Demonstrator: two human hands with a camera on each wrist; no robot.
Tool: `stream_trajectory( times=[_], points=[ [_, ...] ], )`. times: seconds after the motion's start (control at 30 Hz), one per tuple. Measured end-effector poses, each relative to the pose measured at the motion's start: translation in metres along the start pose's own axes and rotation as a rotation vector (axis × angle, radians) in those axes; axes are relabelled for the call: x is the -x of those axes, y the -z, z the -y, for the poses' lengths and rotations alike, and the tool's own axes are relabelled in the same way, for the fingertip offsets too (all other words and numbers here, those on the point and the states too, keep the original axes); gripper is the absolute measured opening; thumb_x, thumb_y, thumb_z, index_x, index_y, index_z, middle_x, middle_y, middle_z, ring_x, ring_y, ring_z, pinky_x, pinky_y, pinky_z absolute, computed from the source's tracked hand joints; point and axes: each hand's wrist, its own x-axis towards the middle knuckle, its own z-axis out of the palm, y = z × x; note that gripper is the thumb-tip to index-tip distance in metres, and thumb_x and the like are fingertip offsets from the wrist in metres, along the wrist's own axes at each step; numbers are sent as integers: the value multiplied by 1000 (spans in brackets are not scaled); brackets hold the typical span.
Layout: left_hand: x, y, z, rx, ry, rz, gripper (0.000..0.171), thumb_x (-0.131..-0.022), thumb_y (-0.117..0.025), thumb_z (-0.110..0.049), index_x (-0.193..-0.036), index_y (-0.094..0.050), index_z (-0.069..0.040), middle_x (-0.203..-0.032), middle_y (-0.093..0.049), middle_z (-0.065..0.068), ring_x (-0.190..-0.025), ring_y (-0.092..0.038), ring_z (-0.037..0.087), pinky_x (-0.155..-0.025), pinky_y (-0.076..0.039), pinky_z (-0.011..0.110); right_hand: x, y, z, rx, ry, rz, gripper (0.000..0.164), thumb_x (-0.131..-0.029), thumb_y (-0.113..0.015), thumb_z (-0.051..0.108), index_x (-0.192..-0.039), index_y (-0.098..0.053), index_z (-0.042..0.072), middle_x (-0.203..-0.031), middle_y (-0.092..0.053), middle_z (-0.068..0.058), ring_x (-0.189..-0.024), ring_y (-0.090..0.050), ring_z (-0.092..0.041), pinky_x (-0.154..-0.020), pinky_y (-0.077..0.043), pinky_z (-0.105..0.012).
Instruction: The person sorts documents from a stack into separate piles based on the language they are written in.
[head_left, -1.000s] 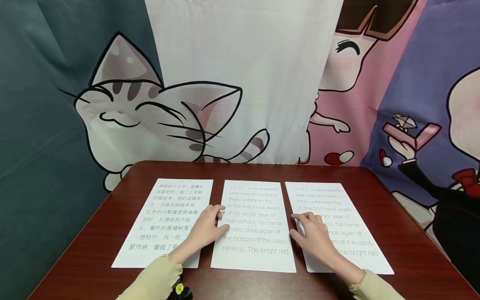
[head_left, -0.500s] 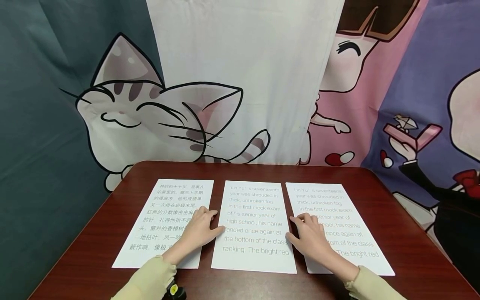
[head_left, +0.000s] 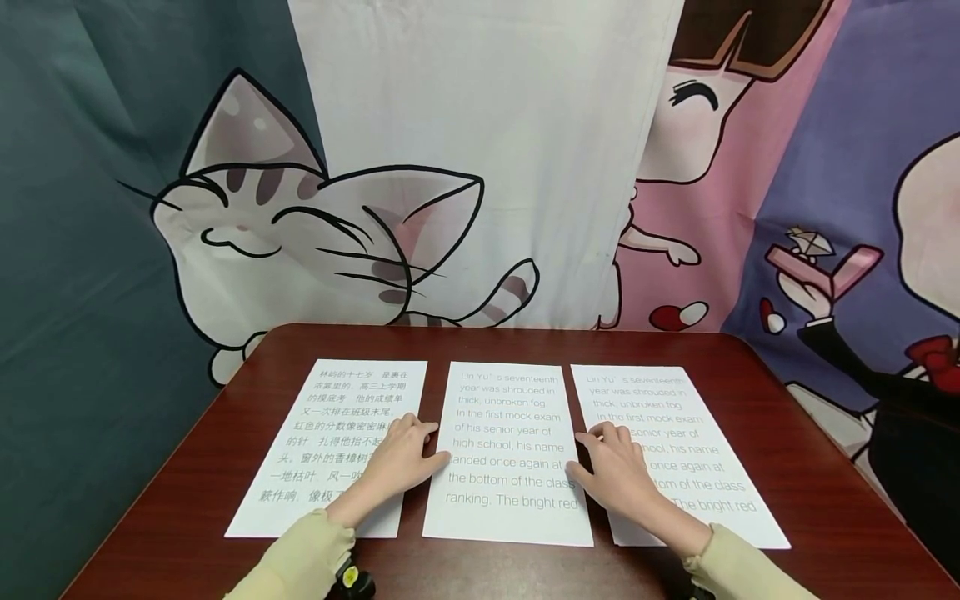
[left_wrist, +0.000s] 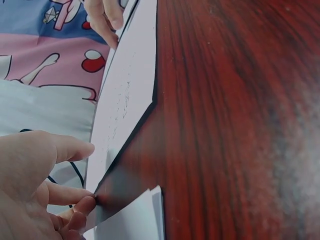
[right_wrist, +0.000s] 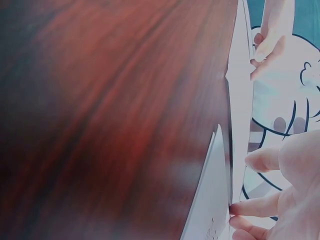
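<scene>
Three printed white papers lie side by side on the table. My left hand (head_left: 405, 454) reaches across the right part of the left paper (head_left: 288, 467), which bears Chinese characters. Its thumb tip meets the left edge of the middle paper (head_left: 502, 525), printed in English; in the left wrist view the thumb and index finger are apart at that edge (left_wrist: 122, 107). My right hand (head_left: 618, 475) lies over the left part of the right paper (head_left: 705, 467), also in English. Its thumb tip overlaps the middle paper's right edge. Both hands have spread, relaxed fingers.
The dark red wooden table (head_left: 480, 571) has rounded far corners. Behind it hangs a cloth (head_left: 480, 100) printed with a cartoon cat and figures. In the left wrist view, the nearer paper (left_wrist: 135, 220) shows more than one layer at its corner.
My left hand has drawn back slightly left, so its fingers no longer reach over the middle paper. My right hand has shifted left, onto that paper's right edge. The papers have hardly moved.
</scene>
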Motion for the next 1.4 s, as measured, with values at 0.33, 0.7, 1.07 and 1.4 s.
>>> stream_trajectory(
  times=[0.33, 0.7, 1.07, 1.4],
  points=[
    [-1, 2, -3, 42, -16, 10, 46, -82, -71, -23, -120, -68, 4, -95, -60, 12, -85, -48, 20, -75, -41, 34, -1, 0, 3, -22, -15, 17, 44, -86, -72, 28, -121, -68, 2, -122, -57, -21, -108, -46, -34, -80, -37, -46],
    [-4, -1, -1, 131, 14, 18, 46, -82, -72, -22, -120, -68, 4, -94, -64, 10, -89, -53, 20, -81, -43, 36, -3, 2, 3, -41, -27, 21, 43, -86, -72, 26, -122, -67, 3, -121, -57, -20, -109, -46, -35, -80, -37, -48],
    [-5, -1, -1, 292, 27, 12, 48, -83, -69, -7, -129, -61, 4, -83, -62, 2, -68, -49, 10, -62, -39, 22, -6, 7, 3, -57, -12, 16, 38, -87, -70, 24, -121, -67, 9, -113, -63, -13, -105, -51, -33, -77, -37, -44],
    [-4, 3, -6, 398, 67, 8, 49, -84, -66, 0, -132, -58, 1, -81, -64, 3, -64, -53, 10, -56, -41, 20, -8, 7, 3, -123, 3, 0, 36, -82, -70, 13, -118, -66, 10, -82, -66, 8, -83, -55, -13, -72, -33, -35]
  ],
)
